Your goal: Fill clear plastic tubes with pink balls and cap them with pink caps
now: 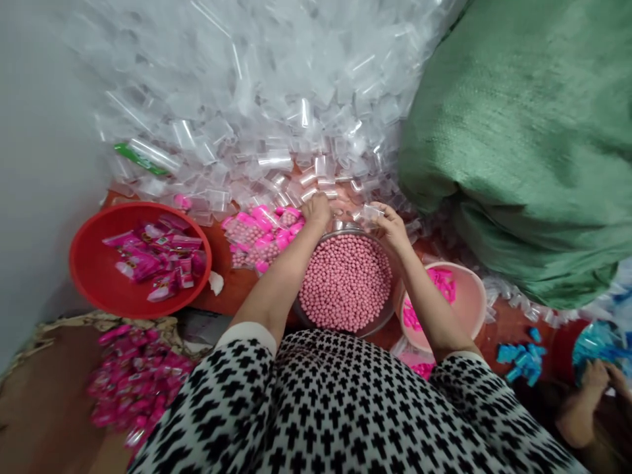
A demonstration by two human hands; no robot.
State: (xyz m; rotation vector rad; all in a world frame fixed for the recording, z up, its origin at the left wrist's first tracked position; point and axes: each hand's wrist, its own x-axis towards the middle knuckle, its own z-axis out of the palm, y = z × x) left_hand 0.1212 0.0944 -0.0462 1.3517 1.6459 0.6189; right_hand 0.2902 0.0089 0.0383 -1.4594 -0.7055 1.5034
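Note:
My right hand (391, 228) is closed on a transparent plastic container (371, 214) above the far right rim of a metal bowl. Pink beads (345, 283) fill that bowl (380, 329). Beyond its far left edge, my left hand (317, 209) is curled among loose transparent containers (323, 186); its fingertips are partly hidden, and I cannot make out what they grip. Left of the bowl lie bead-filled containers with bright pink caps (264, 237). Under my right forearm stands a pale pink basin (471, 296) with pink caps (444, 283) in it.
A large heap of transparent containers (276, 66) covers the back. At the left are a red basin (86, 276) of pink packets and a pile of pink packets (138, 375). A green sack (518, 145) bulges at the right. Another person's hands (597, 378) work near blue items (524, 359).

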